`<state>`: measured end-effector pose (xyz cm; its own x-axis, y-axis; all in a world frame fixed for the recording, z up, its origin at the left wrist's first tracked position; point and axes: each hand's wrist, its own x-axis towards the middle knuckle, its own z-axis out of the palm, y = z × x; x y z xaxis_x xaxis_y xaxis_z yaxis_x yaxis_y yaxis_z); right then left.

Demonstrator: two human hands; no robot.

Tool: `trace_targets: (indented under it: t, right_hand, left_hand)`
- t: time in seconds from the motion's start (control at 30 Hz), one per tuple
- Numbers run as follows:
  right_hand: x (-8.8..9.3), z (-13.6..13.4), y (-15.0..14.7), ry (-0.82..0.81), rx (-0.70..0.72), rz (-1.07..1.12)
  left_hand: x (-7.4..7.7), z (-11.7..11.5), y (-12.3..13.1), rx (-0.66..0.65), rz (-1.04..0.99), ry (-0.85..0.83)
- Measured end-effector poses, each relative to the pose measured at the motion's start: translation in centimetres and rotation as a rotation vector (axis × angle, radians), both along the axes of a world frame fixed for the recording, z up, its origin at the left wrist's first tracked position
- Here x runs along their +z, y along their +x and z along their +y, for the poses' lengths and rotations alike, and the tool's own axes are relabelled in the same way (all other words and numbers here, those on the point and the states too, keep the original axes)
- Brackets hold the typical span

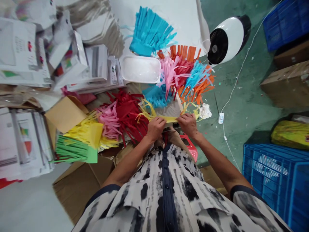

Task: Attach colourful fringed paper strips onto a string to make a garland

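My left hand (155, 129) and my right hand (187, 125) both pinch a yellow paper fringe (154, 116) in front of my chest, its strips curling up and away from my fingers. Just beyond my hands lies a heap of fringed paper in orange, pink and light blue (185, 77). A red fringe pile (127, 117) and a pink fringe bunch (108, 120) sit to the left of my left hand. Farther left are a yellow fringe (84, 132) and a green fringe (72, 149). A larger blue fringe (149, 32) lies at the far side.
A white plastic tray (140, 68) sits beside stacks of printed sheets (21, 51). A white-and-black fan (227, 40) stands on the green floor (246, 96) at right, near a white cable (238, 74). Blue plastic crates (272, 180) and cardboard boxes (288, 85) stand farther right.
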<state>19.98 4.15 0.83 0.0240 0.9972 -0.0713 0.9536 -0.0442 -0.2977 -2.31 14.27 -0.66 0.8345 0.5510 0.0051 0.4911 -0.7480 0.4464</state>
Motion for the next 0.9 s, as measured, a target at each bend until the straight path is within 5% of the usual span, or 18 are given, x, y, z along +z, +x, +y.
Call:
trace_targets:
  t: [0.17,0.43,0.9]
  right_hand:
    - [0.5,-0.6,0.1,0.002,-0.069,0.1]
    - [-2.3,-2.4,-1.6,0.144,-0.535,0.148]
    - [-2.1,-1.0,-2.5,0.049,-0.49,-0.029]
  left_hand:
    - [0.6,2.2,-1.3,-0.006,-0.003,-0.098]
    - [1.1,3.5,-0.8,0.118,0.124,-0.115]
    - [0.7,3.6,0.7,0.105,0.231,0.026]
